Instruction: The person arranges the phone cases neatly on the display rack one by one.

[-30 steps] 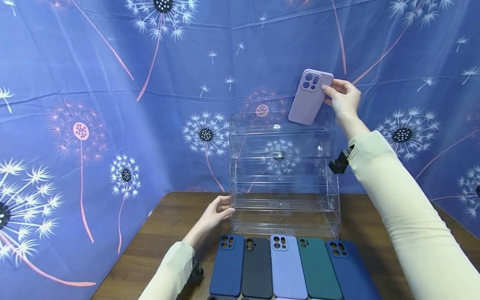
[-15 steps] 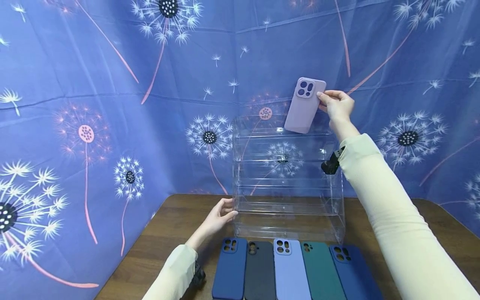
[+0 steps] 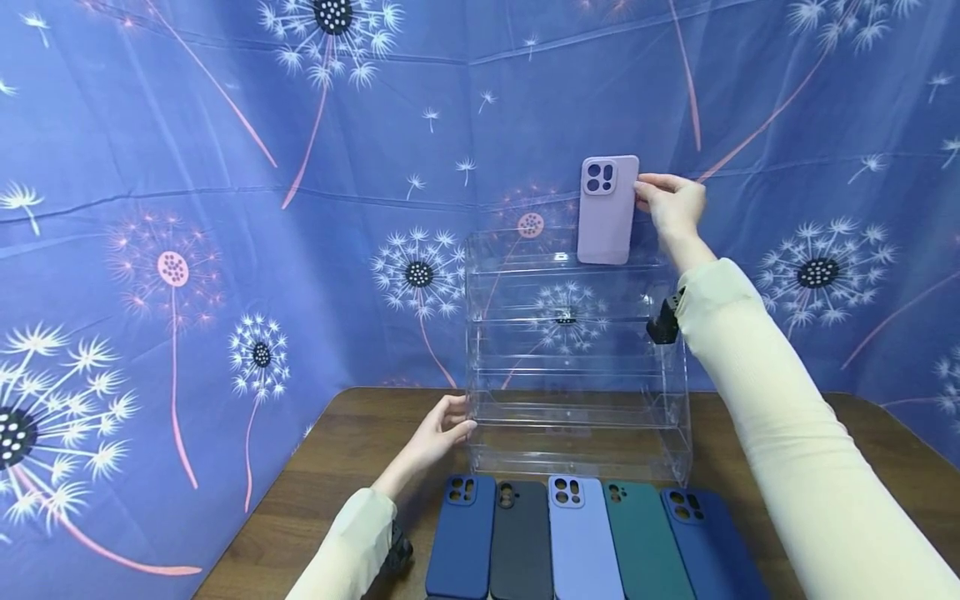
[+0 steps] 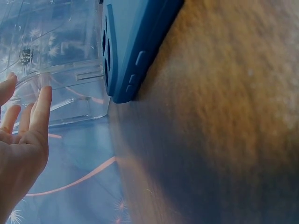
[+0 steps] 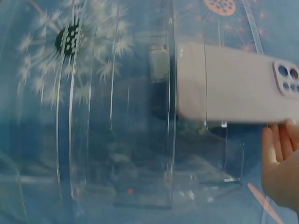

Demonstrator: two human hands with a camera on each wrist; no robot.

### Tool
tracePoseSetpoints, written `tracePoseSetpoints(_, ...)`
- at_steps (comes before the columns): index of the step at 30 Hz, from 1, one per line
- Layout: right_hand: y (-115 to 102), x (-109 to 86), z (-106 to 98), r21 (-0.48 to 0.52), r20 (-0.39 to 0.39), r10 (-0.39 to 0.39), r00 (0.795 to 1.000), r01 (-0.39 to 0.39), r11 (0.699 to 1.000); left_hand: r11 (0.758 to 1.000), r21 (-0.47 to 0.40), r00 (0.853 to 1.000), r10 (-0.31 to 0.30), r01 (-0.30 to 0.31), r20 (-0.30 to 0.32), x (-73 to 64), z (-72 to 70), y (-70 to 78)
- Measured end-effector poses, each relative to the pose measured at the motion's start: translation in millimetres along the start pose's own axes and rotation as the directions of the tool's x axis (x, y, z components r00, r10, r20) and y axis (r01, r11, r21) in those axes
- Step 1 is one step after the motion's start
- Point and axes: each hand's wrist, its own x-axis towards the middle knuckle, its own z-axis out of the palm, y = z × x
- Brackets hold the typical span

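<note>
In the head view my right hand (image 3: pixel 671 204) pinches a pale purple phone case (image 3: pixel 607 217) by its right edge. The case stands upright, camera cutout at the top, its lower end at the top tier of a clear stepped display rack (image 3: pixel 570 462). From the right wrist, its bottom end shows behind the clear front strip of that tier. My left hand (image 3: pixel 435 433) holds the rack's left side low down, thumb in front and fingers along the panel; the left wrist view shows these fingers (image 4: pixel 42 109) against the clear plastic.
In front of the rack lie phone cases in a row: navy blue (image 3: pixel 461 542), black (image 3: pixel 521 546), light blue (image 3: pixel 585 542), green (image 3: pixel 648 542) and another blue (image 3: pixel 712 546). They lie on a brown wooden table (image 3: pixel 360 417). A dandelion-print cloth (image 3: pixel 337 292) hangs behind.
The purple phone case has come down to the rack's top tier and turned from tilted to upright in my right hand. My left hand has stayed at the rack's side.
</note>
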Motion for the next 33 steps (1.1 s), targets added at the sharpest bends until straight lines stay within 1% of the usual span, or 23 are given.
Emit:
tracePoseSetpoints(1,0,-0.3,-1,-0.088,0.022,-0.006,1.0,0.008,0.996,1.0,0.001,1.0,0.0,0.0,0.0,0.4,-0.4,-0.3)
tracePoseSetpoints(2,0,-0.9,-2,-0.182,0.047,-0.02,0.999,0.029,0.983,1.0,0.006,1.0,0.002,-0.002,-0.002,0.6,-0.9,-0.4)
tracePoseSetpoints(3,1,-1.4,-3,-0.269,0.071,-0.035,0.997,0.053,0.962,1.0,0.012,1.0,0.007,-0.007,-0.003,0.8,-1.5,-0.9)
tracePoseSetpoints(5,3,-3.2,-5,-0.38,0.117,-0.048,0.992,0.09,0.921,1.0,0.018,1.0,0.007,-0.007,-0.006,1.0,-2.7,-1.5)
tracePoseSetpoints(6,4,-3.9,-6,-0.415,0.137,-0.06,0.989,0.113,0.903,1.0,0.019,1.0,0.003,-0.003,-0.009,1.1,-3.1,-1.4)
tracePoseSetpoints(8,7,-5.4,-7,-0.487,0.169,-0.095,0.981,0.167,0.858,1.0,0.017,1.0,-0.002,0.002,-0.011,1.2,-3.8,-1.4)
tracePoseSetpoints(11,10,-7.0,-8,-0.553,0.227,-0.122,0.966,0.231,0.8,1.0,0.008,1.0,-0.001,0.001,-0.006,1.4,-3.7,-1.8)
tracePoseSetpoints(13,11,-7.5,-8,-0.574,0.254,-0.133,0.958,0.26,0.777,1.0,0.005,1.0,0.005,-0.005,-0.003,1.4,-3.3,-2.6)
tracePoseSetpoints(15,11,-7.0,-7,-0.572,0.264,-0.134,0.955,0.267,0.775,1.0,0.004,1.0,0.01,-0.01,-0.004,1.5,-3.0,-3.4)
tracePoseSetpoints(16,12,-6.3,-7,-0.571,0.254,-0.137,0.957,0.263,0.778,1.0,0.005,1.0,0.009,-0.009,-0.007,1.6,-2.7,-3.7)
tracePoseSetpoints(18,13,-5.1,-6,-0.552,0.226,-0.14,0.964,0.245,0.797,1.0,0.004,1.0,0.006,-0.005,-0.012,1.3,-2.1,-3.0)
tracePoseSetpoints(21,13,-3.5,-5,-0.511,0.174,-0.129,0.976,0.201,0.836,1.0,0.004,1.0,0.006,-0.006,-0.011,0.5,-0.6,-1.4)
tracePoseSetpoints(23,13,-3.3,-4,-0.5,0.139,-0.113,0.984,0.168,0.849,1.0,0.0,1.0,0.0,0.0,-0.008,-0.1,0.6,-0.6)
tracePoseSetpoints(24,13,-3.4,-3,-0.501,0.123,-0.108,0.986,0.156,0.851,1.0,-0.002,1.0,-0.002,0.002,-0.006,-0.3,1.1,-0.4)
tracePoseSetpoints(25,13,-3.5,-3,-0.514,0.111,-0.113,0.987,0.154,0.844,1.0,-0.005,1.0,-0.002,0.002,-0.003,-0.5,1.5,-0.6)
tracePoseSetpoints(27,13,-4.6,-2,-0.566,0.105,-0.132,0.986,0.168,0.807,1.0,-0.011,1.0,-0.007,0.007,-0.002,-0.6,2.1,-0.3)
tracePoseSetpoints(31,15,-8.3,-1,-0.64,0.147,-0.181,0.972,0.233,0.732,1.0,-0.013,1.0,0.004,-0.004,0.001,-0.4,1.9,-0.4)
tracePoseSetpoints(32,15,-9.5,-1,-0.644,0.16,-0.185,0.97,0.244,0.724,1.0,-0.015,1.0,0.002,-0.002,0.0,-0.1,1.5,-0.5)
tracePoseSetpoints(33,15,-10.3,-1,-0.642,0.168,-0.19,0.967,0.254,0.724,1.0,-0.016,1.0,0.001,-0.001,0.0,0.2,1.2,-0.7)
